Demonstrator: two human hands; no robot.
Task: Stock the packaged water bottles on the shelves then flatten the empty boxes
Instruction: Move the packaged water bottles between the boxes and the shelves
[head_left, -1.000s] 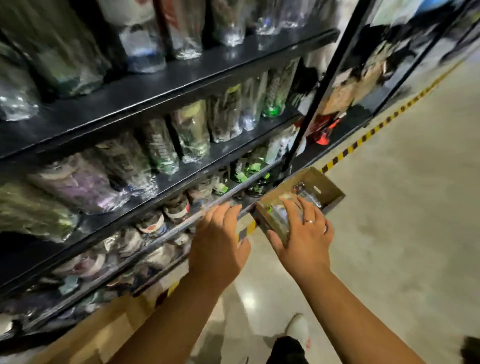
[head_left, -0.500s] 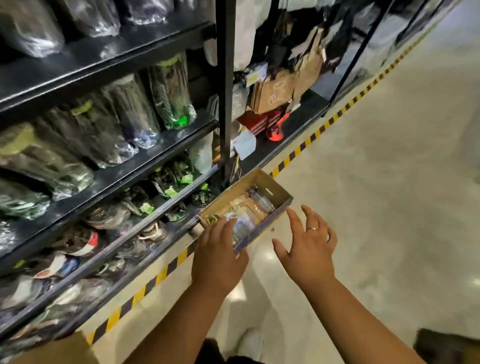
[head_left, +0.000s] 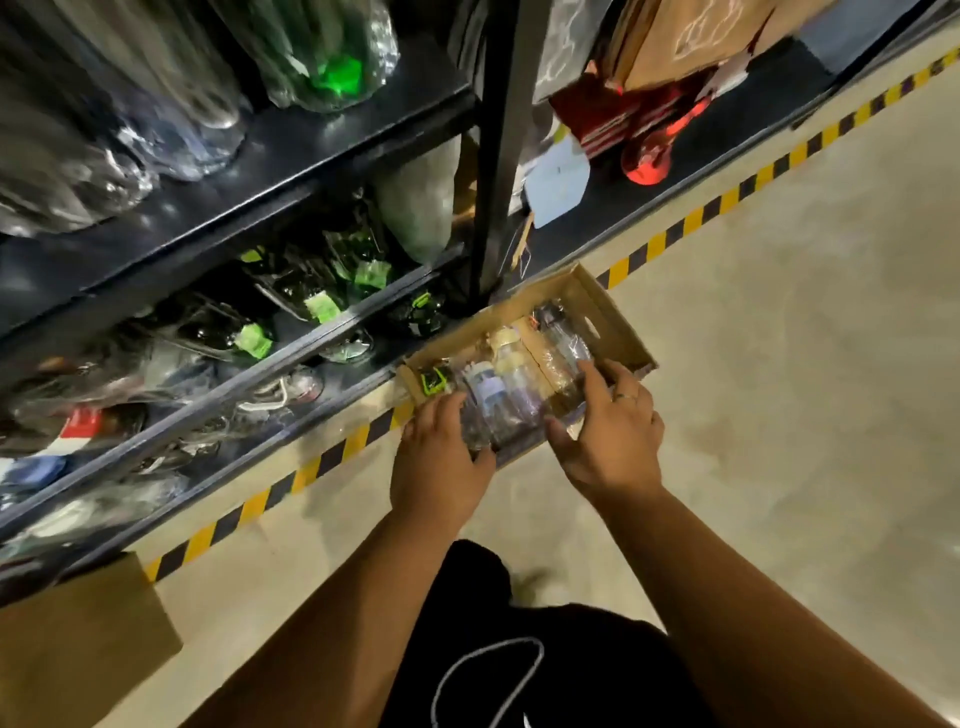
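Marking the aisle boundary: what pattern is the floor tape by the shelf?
The tape is yellow-and-black striped; head view.

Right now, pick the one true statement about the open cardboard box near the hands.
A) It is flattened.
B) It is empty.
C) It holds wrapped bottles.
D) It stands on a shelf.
C: the cardboard box lies open on the floor at the foot of the shelving. Wrapped bottles show inside it, with the left hand and the right hand on them.
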